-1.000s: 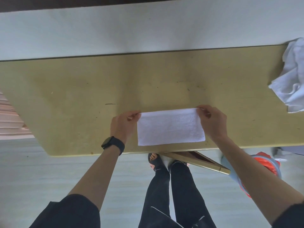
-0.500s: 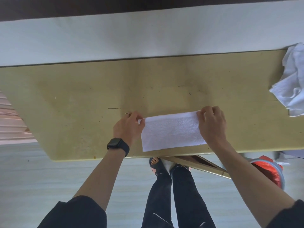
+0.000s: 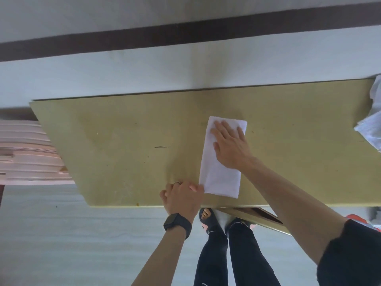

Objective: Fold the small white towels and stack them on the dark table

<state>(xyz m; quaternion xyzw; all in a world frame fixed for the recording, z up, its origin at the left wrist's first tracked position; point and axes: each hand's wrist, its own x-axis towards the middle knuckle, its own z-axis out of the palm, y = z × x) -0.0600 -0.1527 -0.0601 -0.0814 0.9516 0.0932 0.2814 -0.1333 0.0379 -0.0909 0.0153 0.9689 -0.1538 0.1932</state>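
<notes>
Nearest, two legs (image 3: 212, 261) in dark trousers are seen standing on a pale floor (image 3: 72, 234), and a black sandal (image 3: 208, 221) is worn on one foot just below the table's near edge. A black watch (image 3: 177, 224) is worn on the left wrist. The left hand (image 3: 182, 196) is placed at the near edge of the table (image 3: 123, 141), knuckles up, with a ring (image 3: 176, 183) on one finger. Its fingers are curled, and the near left corner of the folded towel (image 3: 218, 176) is pinched at their tips. The folded towel is laid flat on the yellowish table top as a long narrow strip, running from close to the front edge away towards the middle, slightly tilted. Its far half is pressed down by the right hand (image 3: 228, 147), which is laid flat on it with the fingers straight and spread, nothing being grasped. At the far right of the table, well apart from the strip, a pile of unfolded towels (image 3: 371, 129) is partly cut off by the frame. A pink stack (image 3: 28, 153) is seen beyond the table's left end. Behind the table, a white surface (image 3: 165, 69) is crossed by a dark band (image 3: 185, 32).
</notes>
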